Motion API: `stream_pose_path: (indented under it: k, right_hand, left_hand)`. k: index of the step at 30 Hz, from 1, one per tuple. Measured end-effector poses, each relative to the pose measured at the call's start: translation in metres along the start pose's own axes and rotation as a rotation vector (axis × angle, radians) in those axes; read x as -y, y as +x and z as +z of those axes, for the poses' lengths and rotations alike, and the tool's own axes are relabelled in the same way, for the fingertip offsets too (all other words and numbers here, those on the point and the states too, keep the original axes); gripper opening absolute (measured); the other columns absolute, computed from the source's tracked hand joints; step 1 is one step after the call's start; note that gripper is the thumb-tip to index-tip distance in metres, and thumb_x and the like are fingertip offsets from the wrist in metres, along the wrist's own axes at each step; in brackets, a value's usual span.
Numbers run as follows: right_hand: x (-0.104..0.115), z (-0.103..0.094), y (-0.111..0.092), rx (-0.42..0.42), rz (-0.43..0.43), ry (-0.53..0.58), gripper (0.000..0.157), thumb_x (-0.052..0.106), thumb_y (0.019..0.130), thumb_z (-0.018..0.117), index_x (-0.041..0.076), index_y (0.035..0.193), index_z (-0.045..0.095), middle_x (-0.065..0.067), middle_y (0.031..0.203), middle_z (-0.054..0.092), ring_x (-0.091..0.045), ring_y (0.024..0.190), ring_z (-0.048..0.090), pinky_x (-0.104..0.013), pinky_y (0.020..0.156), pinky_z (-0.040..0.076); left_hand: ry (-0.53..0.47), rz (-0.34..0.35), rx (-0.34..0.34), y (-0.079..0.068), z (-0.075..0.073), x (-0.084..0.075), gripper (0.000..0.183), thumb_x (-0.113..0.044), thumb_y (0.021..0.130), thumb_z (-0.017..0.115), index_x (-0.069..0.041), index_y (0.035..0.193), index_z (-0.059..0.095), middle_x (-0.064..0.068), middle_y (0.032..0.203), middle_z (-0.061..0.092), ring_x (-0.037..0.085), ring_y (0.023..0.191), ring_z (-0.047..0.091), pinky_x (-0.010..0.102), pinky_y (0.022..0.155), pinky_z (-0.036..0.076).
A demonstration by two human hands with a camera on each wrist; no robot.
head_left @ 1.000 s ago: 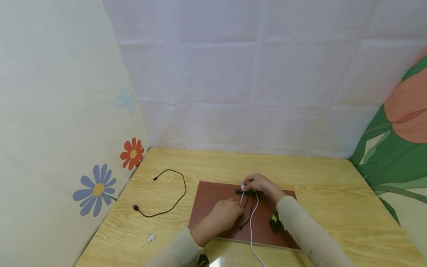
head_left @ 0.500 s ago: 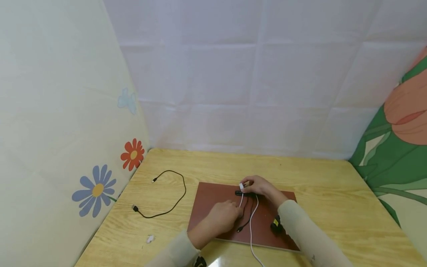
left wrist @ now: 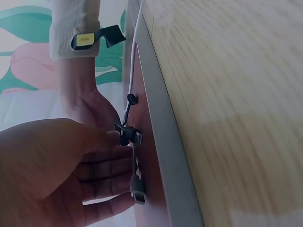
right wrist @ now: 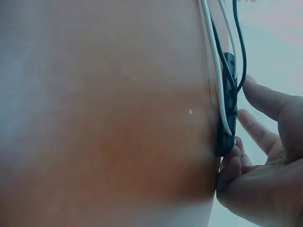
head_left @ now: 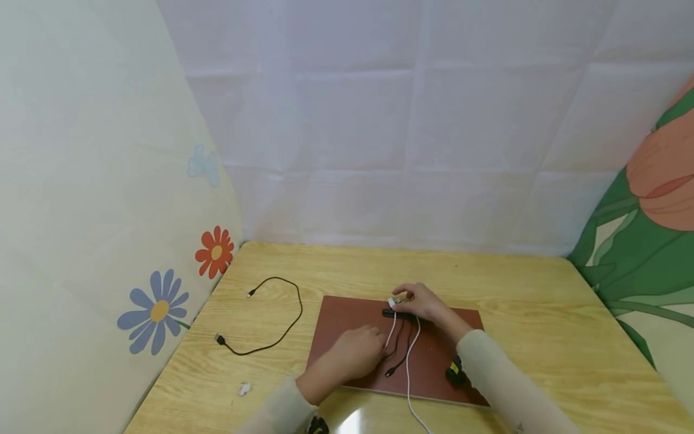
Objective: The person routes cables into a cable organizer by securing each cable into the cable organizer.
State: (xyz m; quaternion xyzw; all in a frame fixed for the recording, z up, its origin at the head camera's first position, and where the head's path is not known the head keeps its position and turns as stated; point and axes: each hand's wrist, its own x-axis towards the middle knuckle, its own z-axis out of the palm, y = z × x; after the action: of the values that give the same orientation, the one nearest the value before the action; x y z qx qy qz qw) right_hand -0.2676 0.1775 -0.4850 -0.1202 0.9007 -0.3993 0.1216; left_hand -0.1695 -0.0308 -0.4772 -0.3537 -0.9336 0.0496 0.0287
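A black cable organizer strip (right wrist: 227,106) lies on a reddish-brown board (head_left: 347,310), with white and black cables running over it. My right hand (head_left: 425,303) is at its right part; in the right wrist view the lower fingers curl against its end, thumb and index apart. A white plug (head_left: 391,303) stands by the thumb at the strip's left end. My left hand (head_left: 355,352) pinches the white cable (head_left: 391,330) below that plug. In the left wrist view a grey plug (left wrist: 138,189) hangs below the fingertips, near a black plug (left wrist: 134,135).
A loose black USB cable (head_left: 299,307) curves over the wooden table (head_left: 520,283) at left. Another white cable (head_left: 408,374) runs past the board's front edge. A small white scrap (head_left: 244,389) lies at front left. A white cloth backdrop (head_left: 347,120) hangs behind the table.
My left hand has drawn slightly left and down along the white cable. The right index finger has parted a little from the thumb near the white plug.
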Motion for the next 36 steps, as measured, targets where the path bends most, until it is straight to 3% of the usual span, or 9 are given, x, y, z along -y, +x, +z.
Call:
stream_pose_path:
  k: [6, 11, 16, 21, 28, 36]
  right_hand:
    - [-0.005, 0.001, -0.01, -0.061, -0.061, -0.097, 0.048, 0.024, 0.093, 0.075, -0.004, 0.129, 0.061, -0.027, 0.122, 0.056, -0.04, 0.11, 0.057, -0.054, 0.091, 0.049]
    - [-0.01, 0.001, -0.025, -0.105, -0.108, -0.192, 0.052, 0.026, 0.094, 0.074, -0.007, 0.131, 0.057, -0.023, 0.116, 0.056, -0.037, 0.106, 0.057, -0.053, 0.091, 0.049]
    - [-0.013, -0.002, -0.042, -0.107, -0.12, -0.292, 0.059, 0.03, 0.093, 0.075, -0.009, 0.133, 0.055, -0.024, 0.119, 0.056, -0.041, 0.111, 0.054, -0.056, 0.095, 0.046]
    - [-0.014, -0.008, -0.057, -0.083, -0.128, -0.38, 0.065, 0.034, 0.09, 0.077, -0.01, 0.134, 0.055, -0.027, 0.127, 0.055, -0.046, 0.119, 0.051, -0.061, 0.1, 0.043]
    - [-0.014, -0.013, -0.073, -0.033, -0.076, -0.456, 0.065, 0.037, 0.09, 0.077, -0.002, 0.138, 0.056, -0.026, 0.138, 0.051, -0.05, 0.129, 0.044, -0.069, 0.099, 0.039]
    - [-0.016, -0.012, -0.081, 0.027, 0.012, -0.536, 0.076, 0.045, 0.091, 0.074, 0.003, 0.148, 0.048, -0.029, 0.152, 0.039, -0.056, 0.137, 0.034, -0.073, 0.1, 0.037]
  left_hand:
    - [-0.118, -0.035, 0.014, -0.004, 0.001, 0.008, 0.024, -0.041, 0.101, 0.06, -0.02, 0.091, 0.066, -0.007, 0.091, 0.063, 0.009, 0.088, 0.061, 0.027, 0.066, 0.054]
    - [-0.191, -0.061, -0.03, -0.011, 0.005, 0.02, 0.017, -0.035, 0.102, 0.061, -0.021, 0.091, 0.065, -0.008, 0.09, 0.061, 0.008, 0.087, 0.06, 0.026, 0.067, 0.053]
    - [-0.181, -0.071, -0.103, -0.02, 0.011, 0.035, 0.015, -0.034, 0.102, 0.06, -0.022, 0.093, 0.064, -0.009, 0.093, 0.063, 0.009, 0.089, 0.059, 0.024, 0.068, 0.052]
    - [-0.133, -0.082, -0.181, -0.031, 0.012, 0.053, 0.012, -0.029, 0.101, 0.062, -0.018, 0.095, 0.065, -0.004, 0.098, 0.067, 0.014, 0.093, 0.062, 0.029, 0.078, 0.054]
    - [-0.122, -0.209, -0.194, -0.047, 0.007, 0.074, 0.02, -0.029, 0.099, 0.066, -0.011, 0.108, 0.068, 0.003, 0.105, 0.071, 0.022, 0.097, 0.065, 0.036, 0.08, 0.057]
    - [-0.164, -0.355, -0.195, -0.068, 0.006, 0.099, 0.024, -0.029, 0.098, 0.068, -0.009, 0.111, 0.069, 0.006, 0.105, 0.072, 0.026, 0.098, 0.065, 0.041, 0.079, 0.057]
